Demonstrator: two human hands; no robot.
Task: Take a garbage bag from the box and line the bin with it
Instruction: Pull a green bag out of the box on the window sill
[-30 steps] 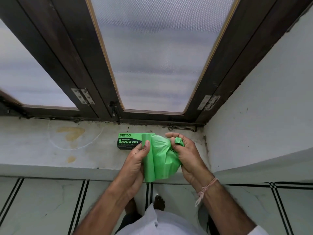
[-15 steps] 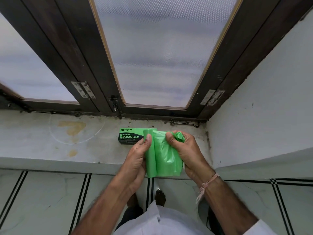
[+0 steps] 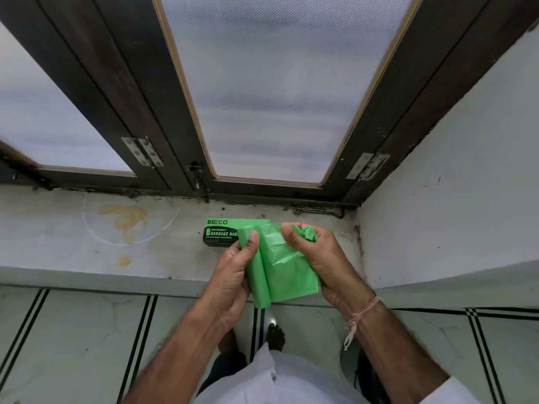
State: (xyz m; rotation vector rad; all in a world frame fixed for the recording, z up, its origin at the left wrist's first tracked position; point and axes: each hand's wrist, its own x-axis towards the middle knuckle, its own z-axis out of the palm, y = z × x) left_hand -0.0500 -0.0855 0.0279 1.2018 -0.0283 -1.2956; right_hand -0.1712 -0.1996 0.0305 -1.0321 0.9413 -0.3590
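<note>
A green and black garbage bag box lies on the window sill, partly hidden by the bags. I hold a green roll of garbage bags upright over the sill's front edge. My left hand grips the rolled part, thumb on top. My right hand pinches the crumpled free end of the unrolled bag, which is stretched between both hands. No bin is in view.
A dark wooden window frame with frosted panes stands behind the sill. A white wall closes the right side. A metal hook lies at the sill's back. Tiled floor with black stripes and my feet lie below.
The roll has tilted slightly and the unrolled sheet is pulled a bit wider to the right. Both hands have stayed over the sill's edge.
</note>
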